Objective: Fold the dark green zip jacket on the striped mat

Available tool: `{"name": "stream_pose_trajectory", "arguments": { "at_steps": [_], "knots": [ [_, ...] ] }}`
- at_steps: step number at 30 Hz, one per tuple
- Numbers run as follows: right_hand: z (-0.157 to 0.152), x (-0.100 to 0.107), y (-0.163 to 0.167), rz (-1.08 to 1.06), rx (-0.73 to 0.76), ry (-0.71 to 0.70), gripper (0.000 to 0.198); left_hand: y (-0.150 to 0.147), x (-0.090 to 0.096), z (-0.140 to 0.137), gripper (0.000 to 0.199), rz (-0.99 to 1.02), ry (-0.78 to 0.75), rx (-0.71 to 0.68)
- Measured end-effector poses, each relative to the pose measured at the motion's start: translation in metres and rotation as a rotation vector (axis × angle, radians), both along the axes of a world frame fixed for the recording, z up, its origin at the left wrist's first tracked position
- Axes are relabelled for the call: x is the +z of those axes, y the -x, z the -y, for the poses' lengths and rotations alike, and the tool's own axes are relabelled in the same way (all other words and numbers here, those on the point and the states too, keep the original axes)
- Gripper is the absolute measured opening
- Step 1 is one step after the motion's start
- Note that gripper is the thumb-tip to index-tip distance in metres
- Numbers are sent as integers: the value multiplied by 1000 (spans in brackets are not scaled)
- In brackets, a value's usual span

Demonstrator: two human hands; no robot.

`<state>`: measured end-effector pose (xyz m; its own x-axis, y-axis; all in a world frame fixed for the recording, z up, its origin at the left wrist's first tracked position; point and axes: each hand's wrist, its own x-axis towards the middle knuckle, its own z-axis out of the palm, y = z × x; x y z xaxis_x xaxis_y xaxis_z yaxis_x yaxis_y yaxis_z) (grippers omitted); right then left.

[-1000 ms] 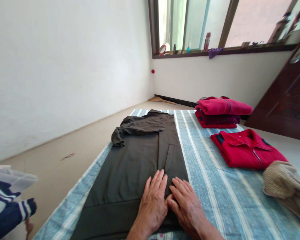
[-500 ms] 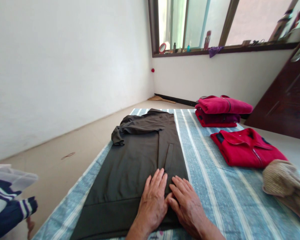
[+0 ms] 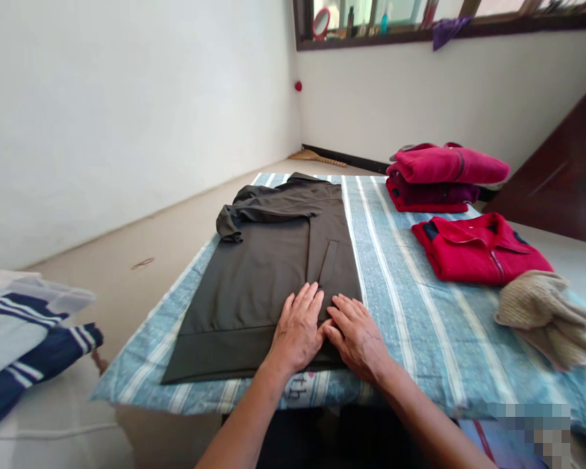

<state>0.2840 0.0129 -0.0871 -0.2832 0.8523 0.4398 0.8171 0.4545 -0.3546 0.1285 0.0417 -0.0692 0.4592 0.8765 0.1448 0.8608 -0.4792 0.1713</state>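
A dark grey-brown jacket (image 3: 254,273) lies on the table, its collar at the far end and its hem near me. One sleeve is laid across its upper part, with the cuff at the left edge. My left hand (image 3: 297,329) rests flat on the lower right of the jacket, fingers stretched out. Beside it my right hand (image 3: 356,335) lies palm down near the jacket's right edge, fingers extended. The thumbs are close together, and I cannot tell whether they touch. Neither hand grips the cloth.
A blue striped cloth (image 3: 395,312) covers the table. To the right lie a folded red jacket (image 3: 478,251), a stack of folded clothes (image 3: 444,172) and a beige knitted garment (image 3: 551,316). At left are navy and white clothes (image 3: 39,352). A window sill (image 3: 381,36) holds small items.
The camera view has tilted down, so more of the table's near edge and my forearms shows. Both hands stay on the same part of the jacket, which looks unchanged.
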Motion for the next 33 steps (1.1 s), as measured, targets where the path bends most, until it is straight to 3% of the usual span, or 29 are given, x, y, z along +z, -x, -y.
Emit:
{"name": "stream_pose_trajectory", "arguments": {
  "at_steps": [33],
  "knots": [
    [1,-4,-12,30,35,-2,34,-7,-3,5,52,81,42,-13]
  ]
}}
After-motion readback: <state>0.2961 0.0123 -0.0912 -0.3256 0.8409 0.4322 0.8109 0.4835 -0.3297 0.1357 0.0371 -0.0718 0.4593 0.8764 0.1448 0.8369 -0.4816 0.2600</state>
